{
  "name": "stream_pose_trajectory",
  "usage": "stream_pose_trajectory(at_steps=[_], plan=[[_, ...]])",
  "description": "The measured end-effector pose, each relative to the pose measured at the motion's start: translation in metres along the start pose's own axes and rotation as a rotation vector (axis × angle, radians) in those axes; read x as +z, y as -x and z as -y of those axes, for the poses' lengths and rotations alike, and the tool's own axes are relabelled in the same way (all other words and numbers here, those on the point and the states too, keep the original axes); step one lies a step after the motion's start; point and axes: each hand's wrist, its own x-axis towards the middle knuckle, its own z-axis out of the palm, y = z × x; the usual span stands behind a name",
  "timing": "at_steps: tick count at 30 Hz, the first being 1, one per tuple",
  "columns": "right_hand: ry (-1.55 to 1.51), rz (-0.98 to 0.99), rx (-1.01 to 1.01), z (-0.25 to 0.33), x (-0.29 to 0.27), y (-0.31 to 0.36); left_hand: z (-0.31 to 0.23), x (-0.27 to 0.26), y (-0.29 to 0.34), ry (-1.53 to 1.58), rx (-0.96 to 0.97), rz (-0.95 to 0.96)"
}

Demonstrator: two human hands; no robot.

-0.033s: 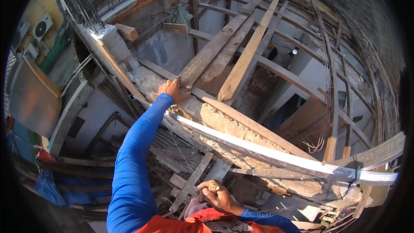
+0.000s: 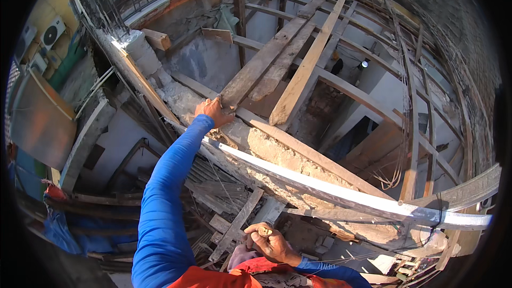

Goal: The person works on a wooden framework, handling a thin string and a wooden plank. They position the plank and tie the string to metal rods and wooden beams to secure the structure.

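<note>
Stretched forward, my left hand (image 2: pixel 214 112) grips the near end of a weathered plank (image 2: pixel 261 64), its fingers curled at the plank's edge. The plank's near end lies by the top of a rough masonry wall (image 2: pixel 282 146), and its length runs away over the timber framing. Close to my body, my right hand (image 2: pixel 273 245) is closed around a wooden handle (image 2: pixel 264 231). Only the handle's round end shows; the rest of that tool is hidden.
A lighter plank (image 2: pixel 312 53) lies right of the gripped one. Open gaps between beams (image 2: pixel 357 93) drop to rooms below. A white metal strip (image 2: pixel 320 184) curves along the wall. Thin rebar (image 2: pixel 409 90) hangs at the right; loose timber (image 2: pixel 237 229) lies below me.
</note>
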Motion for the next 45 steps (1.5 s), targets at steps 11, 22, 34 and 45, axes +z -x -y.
stream_pose_trajectory(at_steps=[11,22,34,45], plan=[[0.014,-0.057,0.021,0.012,-0.006,-0.005,0.004,-0.008,-0.013,-0.032,0.070,0.124],[-0.020,-0.030,0.019,0.010,-0.009,-0.005,-0.016,-0.006,0.001,-0.044,-0.038,0.077],[0.008,-0.032,-0.046,0.017,-0.009,0.006,-0.012,-0.012,-0.004,0.032,-0.007,0.091],[0.009,-0.336,0.122,-0.019,-0.030,0.017,-0.065,-0.022,0.014,-0.005,0.045,0.217]])
